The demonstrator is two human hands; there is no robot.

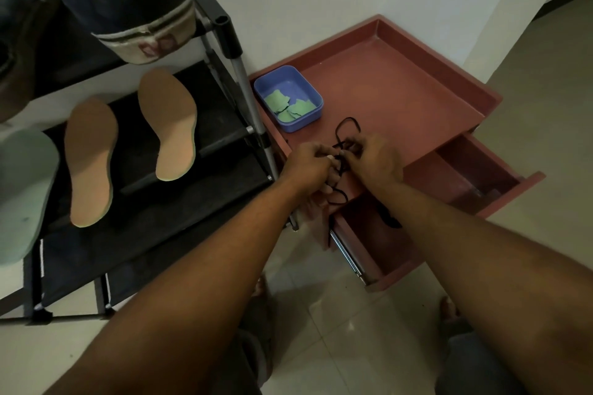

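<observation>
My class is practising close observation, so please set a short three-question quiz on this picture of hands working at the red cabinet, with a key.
1. True or false: the left hand and the right hand both hold the black cord.
2. What lies in the blue tray? A) green pieces B) coins C) keys
3. How many tan insoles lie on the black rack?

Key: 1. True. 2. A. 3. Two.
</observation>
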